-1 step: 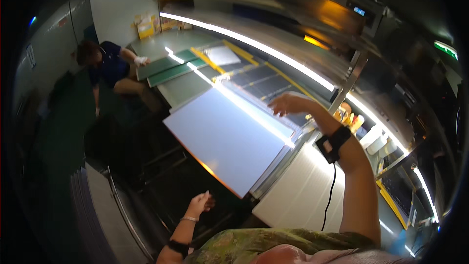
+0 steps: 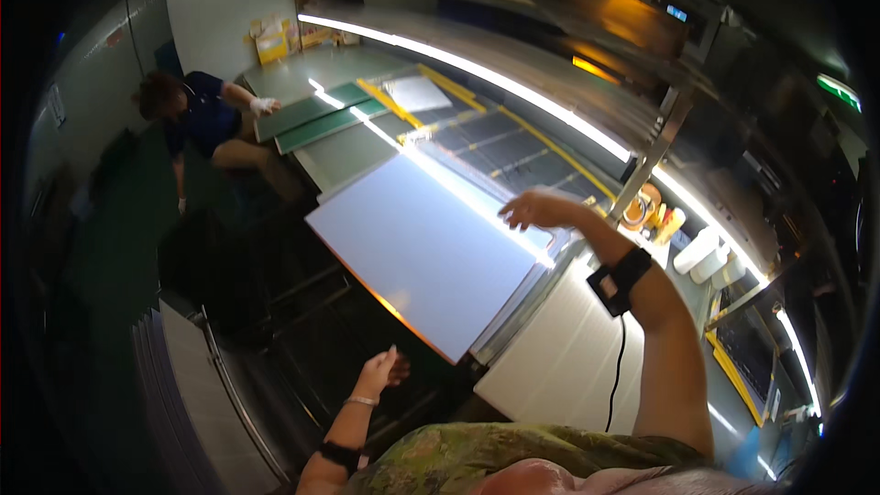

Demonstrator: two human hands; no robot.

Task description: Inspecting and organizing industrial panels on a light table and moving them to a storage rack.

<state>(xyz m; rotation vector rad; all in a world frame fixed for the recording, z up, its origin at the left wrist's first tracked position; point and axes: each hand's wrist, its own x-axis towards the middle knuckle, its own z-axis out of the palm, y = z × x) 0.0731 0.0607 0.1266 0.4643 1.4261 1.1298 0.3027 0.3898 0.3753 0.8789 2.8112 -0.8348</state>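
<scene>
A large smooth sheet or board (image 2: 422,247), pale blue-white with an orange-lit front edge, lies slanted on the bench and overhangs its near side. Over its far right edge is my right hand (image 2: 539,209), fingers spread and slightly bent, with nothing seen in them; whether the fingertips touch the surface I cannot tell. My left hand (image 2: 383,374) hangs apart from the sheet, below its near edge. Its fingers are loosely curled with one finger stretched out, and it holds nothing that I can see. Dark straps sit on both my forearms; a cable hangs from the right one.
Green boards (image 2: 321,119) lie at the bench's far left, beside a seated co-worker (image 2: 206,119) with a white-gloved hand. A whitish ridged panel (image 2: 550,348) stands right of the sheet. White bottles (image 2: 706,257) are under the lit shelf (image 2: 477,69). Stacked panels (image 2: 197,385) stand at lower left.
My right hand has shifted slightly left and down over the sheet's far edge. My left hand has moved a little to the right and up. The sheet has barely shifted in view.
</scene>
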